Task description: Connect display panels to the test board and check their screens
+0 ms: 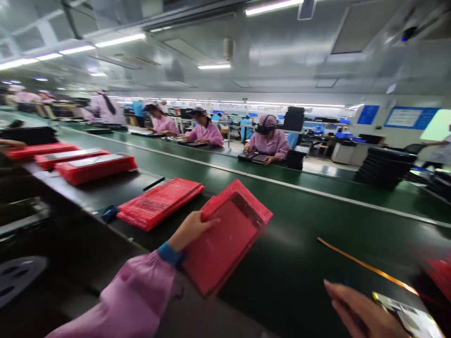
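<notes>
My left hand (190, 230) grips the left edge of a flat dark panel in a red bubble-wrap sleeve (225, 239), raised and tilted over the green work surface. Thumb on top, the fingers are hidden beneath. At the lower right, my right hand (362, 305) is blurred, its fingers stretched out and holding nothing. Beside it lies a silvery part (412, 314) with a yellow edge, and an orange strip (366, 265) runs just above. A stack of red sleeves (162, 202) rests left of the held one.
More red sleeves (95, 166) with flat panels on top line the left side. A white line (246, 174) runs along the green surface (299, 211). Across it, people in pink sit working. Black trays (384, 166) are stacked at the right; blurred red material (440, 274) lies at the right edge.
</notes>
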`<action>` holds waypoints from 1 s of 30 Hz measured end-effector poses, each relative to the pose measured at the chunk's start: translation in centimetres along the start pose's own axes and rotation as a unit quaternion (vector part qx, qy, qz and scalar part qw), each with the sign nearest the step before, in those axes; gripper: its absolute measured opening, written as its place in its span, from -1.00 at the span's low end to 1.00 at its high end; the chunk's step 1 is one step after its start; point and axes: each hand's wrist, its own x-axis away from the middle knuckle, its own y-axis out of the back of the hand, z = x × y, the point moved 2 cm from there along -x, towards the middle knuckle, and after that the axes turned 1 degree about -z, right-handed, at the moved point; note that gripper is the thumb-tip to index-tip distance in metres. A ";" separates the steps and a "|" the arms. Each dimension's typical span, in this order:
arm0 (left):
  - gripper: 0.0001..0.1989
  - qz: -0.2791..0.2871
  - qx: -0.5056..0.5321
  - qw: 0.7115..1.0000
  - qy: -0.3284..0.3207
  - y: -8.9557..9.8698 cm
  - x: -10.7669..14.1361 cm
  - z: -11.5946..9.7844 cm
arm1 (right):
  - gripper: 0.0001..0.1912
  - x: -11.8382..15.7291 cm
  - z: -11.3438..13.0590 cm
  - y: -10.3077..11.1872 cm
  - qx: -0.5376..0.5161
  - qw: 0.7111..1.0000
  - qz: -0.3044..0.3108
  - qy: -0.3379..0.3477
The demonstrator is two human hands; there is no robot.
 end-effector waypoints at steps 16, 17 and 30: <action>-0.67 0.242 -0.076 0.965 -0.061 -8.2 7.8 -5.7 | -0.88 -2.8 4.7 0.7 0.191 0.959 -0.207 0.016; -0.67 0.247 -0.076 0.964 -0.058 -8.4 7.8 -5.6 | -0.88 -2.6 4.8 0.7 0.242 0.945 -0.217 0.045; -0.74 0.309 -0.100 0.942 -0.084 -9.8 8.5 -7.1 | -0.76 0.0 3.1 1.5 -0.412 0.864 0.019 -0.289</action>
